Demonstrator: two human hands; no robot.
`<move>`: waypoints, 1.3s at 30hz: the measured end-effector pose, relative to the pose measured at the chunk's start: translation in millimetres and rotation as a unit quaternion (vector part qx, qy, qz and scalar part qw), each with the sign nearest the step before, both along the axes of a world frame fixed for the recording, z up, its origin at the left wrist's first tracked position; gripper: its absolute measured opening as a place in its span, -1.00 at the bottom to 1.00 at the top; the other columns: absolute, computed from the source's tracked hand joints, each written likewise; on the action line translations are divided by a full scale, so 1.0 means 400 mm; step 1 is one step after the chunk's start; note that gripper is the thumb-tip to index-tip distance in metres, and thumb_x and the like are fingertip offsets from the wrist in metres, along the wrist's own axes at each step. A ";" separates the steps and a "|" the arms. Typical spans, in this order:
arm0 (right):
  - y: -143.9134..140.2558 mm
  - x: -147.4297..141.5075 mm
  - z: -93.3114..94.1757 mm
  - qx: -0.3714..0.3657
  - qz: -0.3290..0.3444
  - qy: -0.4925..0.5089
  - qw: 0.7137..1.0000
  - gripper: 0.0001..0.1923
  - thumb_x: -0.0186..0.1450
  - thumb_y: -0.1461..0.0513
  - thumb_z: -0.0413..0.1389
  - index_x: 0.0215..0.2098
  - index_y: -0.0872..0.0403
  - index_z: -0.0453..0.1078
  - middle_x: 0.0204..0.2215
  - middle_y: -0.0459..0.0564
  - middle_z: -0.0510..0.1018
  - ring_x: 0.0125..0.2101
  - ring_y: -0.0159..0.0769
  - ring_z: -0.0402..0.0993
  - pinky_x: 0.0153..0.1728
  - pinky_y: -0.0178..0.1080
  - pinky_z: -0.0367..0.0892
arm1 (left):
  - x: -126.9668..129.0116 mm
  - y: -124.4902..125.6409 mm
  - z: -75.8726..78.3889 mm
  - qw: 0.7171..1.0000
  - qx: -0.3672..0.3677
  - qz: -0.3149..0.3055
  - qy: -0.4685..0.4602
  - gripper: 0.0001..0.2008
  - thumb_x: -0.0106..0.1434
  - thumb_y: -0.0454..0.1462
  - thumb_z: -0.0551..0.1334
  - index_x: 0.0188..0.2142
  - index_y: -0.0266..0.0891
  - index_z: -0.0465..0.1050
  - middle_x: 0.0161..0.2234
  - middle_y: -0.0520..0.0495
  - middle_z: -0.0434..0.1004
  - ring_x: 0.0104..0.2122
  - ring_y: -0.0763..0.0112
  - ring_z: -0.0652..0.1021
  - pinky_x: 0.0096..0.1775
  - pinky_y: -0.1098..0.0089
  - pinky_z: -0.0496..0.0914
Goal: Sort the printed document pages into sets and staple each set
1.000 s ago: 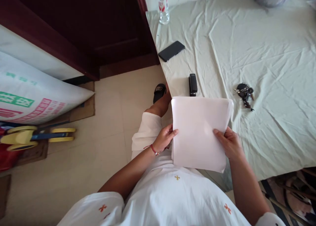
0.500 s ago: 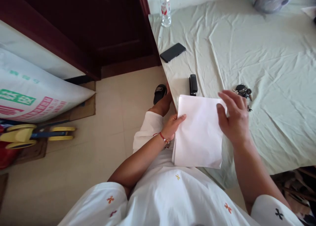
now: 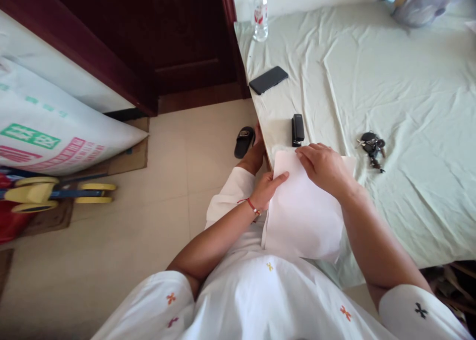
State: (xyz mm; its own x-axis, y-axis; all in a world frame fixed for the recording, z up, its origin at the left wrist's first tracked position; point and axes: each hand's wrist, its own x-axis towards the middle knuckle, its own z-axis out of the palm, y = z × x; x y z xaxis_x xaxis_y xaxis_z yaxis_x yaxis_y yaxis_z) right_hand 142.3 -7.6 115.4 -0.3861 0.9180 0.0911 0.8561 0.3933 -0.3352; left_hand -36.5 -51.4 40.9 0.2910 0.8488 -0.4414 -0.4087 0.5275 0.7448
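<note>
- We see the left hand (image 3: 267, 189) gripping the left edge of some sheets of paper (image 3: 303, 221), thumb on top and fingers underneath; a red bracelet (image 3: 255, 207) circles its wrist.
- We see the right hand (image 3: 323, 169) over the far part of the paper, fingers bent and pointing left; we cannot tell whether they pinch a sheet.
- The paper is in front of the white shirt (image 3: 256, 298), its far side over the cloth (image 3: 405, 102); its near edge bows.
- Just beyond the paper, we find a black stapler (image 3: 298, 130) lying on the cloth.
- To the right, also on the cloth, lies a bunch of keys (image 3: 373, 146).
- Beyond the stapler we see a dark phone (image 3: 268, 80), then an upright clear bottle (image 3: 261, 18) near the wall.
- On the floor, we notice a black slipper (image 3: 244, 141) on a foot.
- Far left, we see a printed white sack (image 3: 67, 124).
</note>
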 end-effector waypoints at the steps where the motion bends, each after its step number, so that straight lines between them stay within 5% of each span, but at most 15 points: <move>1: -0.001 0.001 0.001 -0.001 -0.001 0.002 1.000 -0.60 0.53 0.16 -0.11 -0.06 0.09 0.57 -0.24 0.13 0.64 -0.18 -0.02 0.53 -0.15 -0.04 0.34 | 0.002 0.002 -0.001 1.000 0.002 -0.004 0.001 -0.45 0.00 0.08 0.56 -0.21 -0.31 0.67 -0.23 -0.19 0.73 -0.23 0.16 0.67 -0.10 0.20 0.51; 5: -0.002 0.006 0.002 0.024 -0.001 0.026 0.999 -0.66 0.50 0.20 -0.06 0.00 0.09 0.55 -0.09 0.17 0.65 -0.05 0.01 0.51 -0.10 -0.04 0.33 | 0.012 0.013 -0.001 1.000 0.012 -0.008 0.015 -0.44 -0.03 0.09 0.57 -0.24 -0.32 0.66 -0.28 -0.15 0.72 -0.30 0.25 0.65 -0.18 0.26 0.51; 10: -0.003 -0.003 0.002 -0.006 0.037 0.052 0.998 -0.68 0.50 0.20 -0.05 -0.16 0.06 0.55 -0.24 0.08 0.66 -0.21 -0.12 0.54 -0.10 -0.07 0.35 | 0.016 0.026 0.003 1.000 0.010 -0.022 0.004 -0.42 -0.02 0.05 0.58 -0.14 -0.30 0.66 -0.19 -0.16 0.73 -0.26 0.25 0.67 -0.13 0.25 0.53; 12: -0.003 -0.001 -0.001 0.024 0.026 0.052 0.998 -0.70 0.50 0.19 -0.04 -0.11 0.05 0.55 -0.19 0.09 0.67 -0.11 -0.08 0.54 0.01 -0.02 0.35 | 0.012 0.032 0.003 0.999 0.016 -0.033 0.010 -0.42 0.01 0.07 0.57 -0.13 -0.31 0.66 -0.20 -0.17 0.73 -0.27 0.25 0.67 -0.15 0.24 0.54; 16: -0.016 0.044 -0.043 0.122 -0.068 0.042 0.989 -0.63 0.48 0.14 0.03 0.18 0.02 0.46 0.19 0.20 0.53 0.28 0.09 0.31 0.29 0.21 0.15 | -0.009 0.051 -0.003 0.999 0.026 -0.011 0.037 -0.41 0.00 0.11 0.55 -0.19 -0.33 0.68 -0.22 -0.20 0.74 -0.27 0.21 0.68 -0.13 0.23 0.54; 19: -0.043 0.102 -0.120 0.147 -0.162 0.068 0.973 -0.46 0.44 0.06 0.08 0.34 0.03 0.31 0.33 0.29 0.36 0.34 0.17 0.24 0.26 0.34 0.20 | -0.023 0.064 -0.005 0.998 0.029 0.033 0.039 -0.40 -0.06 0.13 0.57 -0.23 -0.31 0.68 -0.19 -0.22 0.75 -0.18 0.09 0.70 -0.07 0.18 0.54; 24: -0.113 0.170 -0.235 0.011 -0.283 0.251 0.926 -0.32 0.39 -0.06 0.14 0.36 0.07 0.25 0.07 0.26 0.55 -0.09 -0.07 0.57 -0.14 0.04 0.55 | -0.022 0.070 -0.001 0.998 0.013 0.061 -0.002 -0.39 -0.06 0.06 0.59 -0.13 -0.28 0.67 -0.10 -0.23 0.74 -0.03 -0.05 0.68 0.06 0.06 0.53; 28: -0.169 0.188 -0.231 -0.121 -0.307 0.355 0.875 -0.44 0.38 -0.13 0.16 0.19 0.01 0.43 -0.31 -0.01 0.60 -0.39 -0.26 0.49 -0.40 -0.20 0.45 | -0.013 0.072 -0.010 0.995 0.005 0.087 -0.039 -0.30 -0.07 0.02 0.61 0.01 -0.25 0.60 -0.03 -0.21 0.72 0.10 -0.03 0.64 0.19 0.05 0.47; 34: -0.238 0.199 -0.222 -0.191 -0.326 0.434 0.818 -0.61 0.28 -0.16 0.28 -0.30 -0.03 0.56 -0.46 -0.07 0.54 -0.50 -0.31 0.39 -0.58 -0.27 0.31 | -0.025 0.082 -0.037 0.995 -0.027 0.075 -0.064 -0.26 -0.11 -0.01 0.63 0.03 -0.27 0.58 -0.06 -0.23 0.72 0.07 -0.06 0.64 0.19 0.02 0.48; 37: -0.254 0.205 -0.231 -0.201 -0.370 0.473 0.774 -0.62 0.20 -0.14 0.36 -0.23 -0.06 0.61 -0.39 -0.06 0.64 -0.47 -0.24 0.50 -0.54 -0.21 0.42 | -0.040 0.085 -0.044 0.995 -0.043 0.046 -0.075 -0.24 -0.16 -0.09 0.65 0.03 -0.27 0.58 -0.07 -0.23 0.72 0.02 -0.06 0.66 0.15 0.00 0.50; 39: -0.247 0.206 -0.227 -0.228 -0.333 0.498 0.767 -0.59 0.21 -0.11 0.36 -0.10 -0.09 0.61 -0.27 -0.03 0.70 -0.37 -0.14 0.60 -0.43 -0.12 0.52 | -0.049 0.084 -0.045 0.996 -0.044 0.036 -0.070 -0.24 -0.19 -0.13 0.66 0.04 -0.24 0.59 -0.07 -0.21 0.72 -0.01 -0.04 0.67 0.12 0.00 0.52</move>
State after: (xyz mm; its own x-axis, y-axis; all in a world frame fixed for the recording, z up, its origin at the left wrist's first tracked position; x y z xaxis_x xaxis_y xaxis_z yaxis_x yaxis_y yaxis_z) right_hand 224.9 -106.4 24.7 0.2357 0.9054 -0.3532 0.0462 -0.3735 -0.9265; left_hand -56.2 -17.7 22.9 0.2940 0.8293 -0.4753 -0.5442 0.5540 0.6300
